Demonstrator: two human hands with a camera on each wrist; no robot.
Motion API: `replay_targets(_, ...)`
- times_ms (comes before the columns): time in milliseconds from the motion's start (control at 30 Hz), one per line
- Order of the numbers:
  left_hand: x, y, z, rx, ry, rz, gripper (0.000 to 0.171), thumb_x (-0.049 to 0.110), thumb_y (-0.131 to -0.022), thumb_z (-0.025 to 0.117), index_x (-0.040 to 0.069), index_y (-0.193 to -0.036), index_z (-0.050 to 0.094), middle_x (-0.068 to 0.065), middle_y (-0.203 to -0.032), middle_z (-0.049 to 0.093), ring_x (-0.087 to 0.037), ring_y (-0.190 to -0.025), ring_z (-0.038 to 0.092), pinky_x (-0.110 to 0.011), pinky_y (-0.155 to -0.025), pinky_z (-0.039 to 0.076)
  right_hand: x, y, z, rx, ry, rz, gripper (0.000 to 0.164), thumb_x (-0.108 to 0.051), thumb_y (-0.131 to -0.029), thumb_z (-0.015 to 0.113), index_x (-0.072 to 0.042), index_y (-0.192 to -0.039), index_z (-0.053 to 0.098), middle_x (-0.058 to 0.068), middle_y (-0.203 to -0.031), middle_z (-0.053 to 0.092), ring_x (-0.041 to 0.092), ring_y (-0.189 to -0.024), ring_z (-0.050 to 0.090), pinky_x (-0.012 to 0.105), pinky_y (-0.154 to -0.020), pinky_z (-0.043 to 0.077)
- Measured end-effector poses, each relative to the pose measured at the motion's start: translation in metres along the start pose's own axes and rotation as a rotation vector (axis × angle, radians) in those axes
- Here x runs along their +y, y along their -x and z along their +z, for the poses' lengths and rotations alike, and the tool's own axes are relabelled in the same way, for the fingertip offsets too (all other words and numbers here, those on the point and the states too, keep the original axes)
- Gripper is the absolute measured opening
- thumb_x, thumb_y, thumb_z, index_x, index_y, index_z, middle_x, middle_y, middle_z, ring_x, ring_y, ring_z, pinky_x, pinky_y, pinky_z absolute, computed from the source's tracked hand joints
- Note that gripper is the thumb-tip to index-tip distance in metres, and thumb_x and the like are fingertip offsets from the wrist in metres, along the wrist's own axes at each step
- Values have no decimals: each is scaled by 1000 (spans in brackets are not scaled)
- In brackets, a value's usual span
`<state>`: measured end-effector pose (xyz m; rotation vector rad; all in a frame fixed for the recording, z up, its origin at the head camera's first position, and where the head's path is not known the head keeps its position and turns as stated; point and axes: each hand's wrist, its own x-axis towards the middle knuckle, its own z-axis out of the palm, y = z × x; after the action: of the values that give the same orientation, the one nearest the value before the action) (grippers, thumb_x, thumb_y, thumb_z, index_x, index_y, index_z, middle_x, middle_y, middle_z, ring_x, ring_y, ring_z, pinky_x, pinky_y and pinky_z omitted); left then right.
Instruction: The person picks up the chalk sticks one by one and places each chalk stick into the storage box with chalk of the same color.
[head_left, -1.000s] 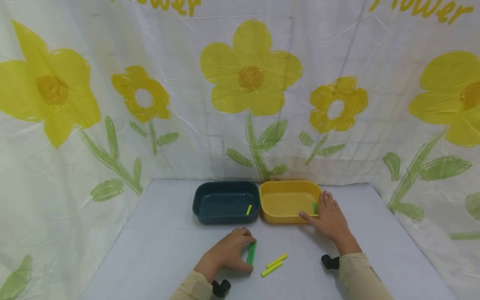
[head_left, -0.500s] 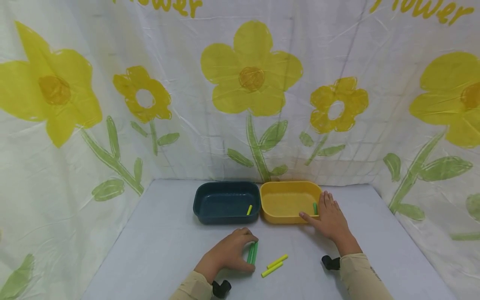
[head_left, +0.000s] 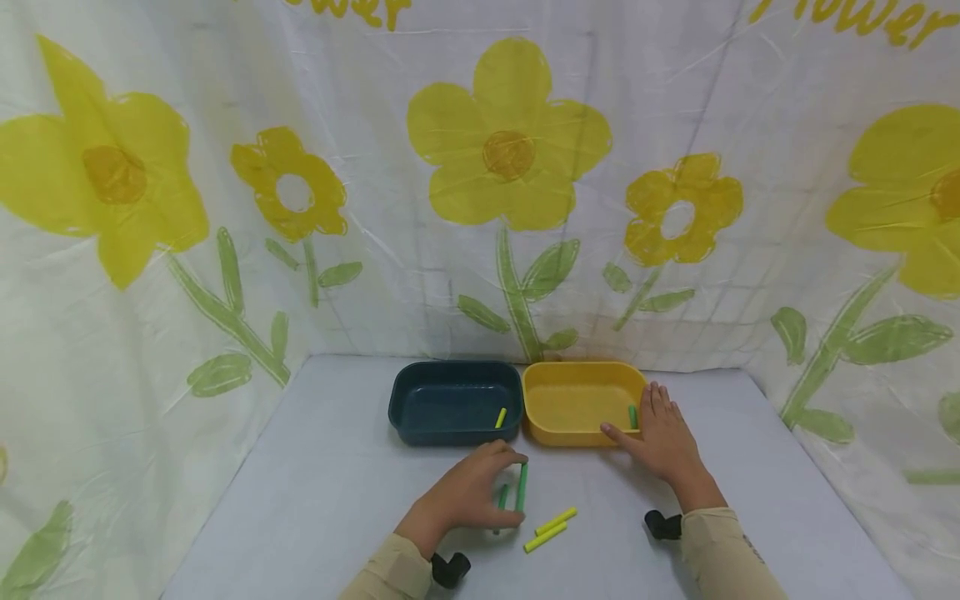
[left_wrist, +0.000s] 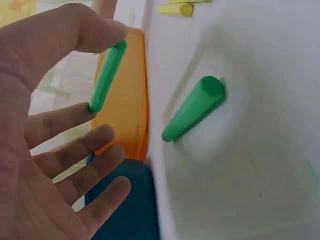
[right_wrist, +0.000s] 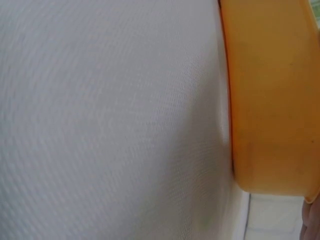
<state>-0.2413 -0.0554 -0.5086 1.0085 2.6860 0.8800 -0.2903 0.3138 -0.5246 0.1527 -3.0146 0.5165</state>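
Well, at the far left of the head frame a white curtain (head_left: 382, 283) painted with yellow flowers comes down beside the pale table (head_left: 300, 483), and it runs on across the whole back. Just left of centre, against the back part of the table, sits a dark blue tray (head_left: 442, 408), with a short yellow stick (head_left: 500, 417) leaning in its front right corner.

Below that tray, at lower centre, is the left hand (head_left: 467, 493), coming from a beige sleeve (head_left: 390, 575), a black device (head_left: 451, 571) at its wrist. Thumb and index finger pinch the held green stick (head_left: 522, 487) by its two ends; in the left wrist view the other three fingers are spread apart, and the stick is raised off the table. Under the hand, partly hidden by it in the head view, a loose green stick (head_left: 503, 497) lies on the table, apart from the held one.

A little further right, two yellow sticks (head_left: 551, 529) lie side by side on a slant. Above them the yellow tray (head_left: 573, 408) stands right beside the blue one, a small green stick (head_left: 633, 417) at its right end. There the right hand (head_left: 663, 442) rests against the tray with fingers straight and thumb spread away over the front rim.
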Motion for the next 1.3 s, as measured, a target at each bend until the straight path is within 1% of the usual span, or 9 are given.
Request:
replay_targets(133,3,-2,-1,23,8,-6,76,44,-82,89,17,-147,63,0,-136,62,-18,-117,57,-38,-108,54,1,0,0,0,-1,2,127,-81,-96,50,16,-163,2,37,-172,2,54,-161,5,68,-130,7)
replay_targets(267,3,-5,0,42,9,-8,76,45,-82,89,17,-147,64,0,-136,62,-15,-119,57,-38,-109,54,0,0,0,4,0,1,127,-81,-96,50,16,-163,2,37,-172,2,55,-161,5,68,-130,8)
replay_targets(467,4,-7,-2,64,-5,18,75,45,-82,89,16,-146,64,-1,-137,63,-11,-120,55,-39,-109,54,-1,-1,-1,-3,-5,4,128,-81,-95,51,16,-163,3,37,-173,3,54,-161,4,68,-130,8)
replay_targets(600,6,-8,-4,75,-13,29,74,44,-83,89,15,-146,64,-1,-136,63,-14,-121,56,-39,-107,55,-1,-1,-1,-5,-5,5,128,-82,-95,50,15,-163,2,36,-173,3,54,-162,4,67,-130,8)
replay_targets(700,7,-10,-5,88,-11,37,73,44,-83,88,16,-146,64,0,-136,63,-14,-123,57,-41,-109,54,-1,-1,-1,-1,-6,4,128,-82,-95,50,15,-163,2,36,-173,3,53,-162,4,68,-130,8)
replay_targets(767,7,-12,-5,99,-17,46,72,45,-84,88,17,-146,64,2,-137,63,-12,-124,56,-41,-109,54,0,-1,0,0,-9,3,128,-82,-95,51,15,-163,2,36,-173,3,53,-162,4,68,-130,8)
replay_targets(867,7,-14,-5,114,-31,62,72,47,-84,88,16,-145,65,3,-135,63,-11,-122,56,-39,-106,55,1,-1,1,-2,-12,0,128,-82,-95,50,15,-163,1,36,-173,2,53,-162,3,68,-130,8)
replay_targets(1100,9,-19,-4,136,-28,69,73,48,-85,87,14,-146,65,4,-129,63,-19,-116,59,-35,-99,55,1,-2,2,-3,-7,1,129,-83,-95,50,15,-163,2,36,-173,3,53,-162,4,68,-130,8)
replay_targets(1300,10,-24,-6,169,-34,86,72,48,-85,87,13,-145,66,5,-127,63,-16,-113,57,-33,-96,54,0,-1,0,-7,-2,5,128,-82,-95,50,16,-163,2,36,-173,3,54,-162,4,68,-130,8)
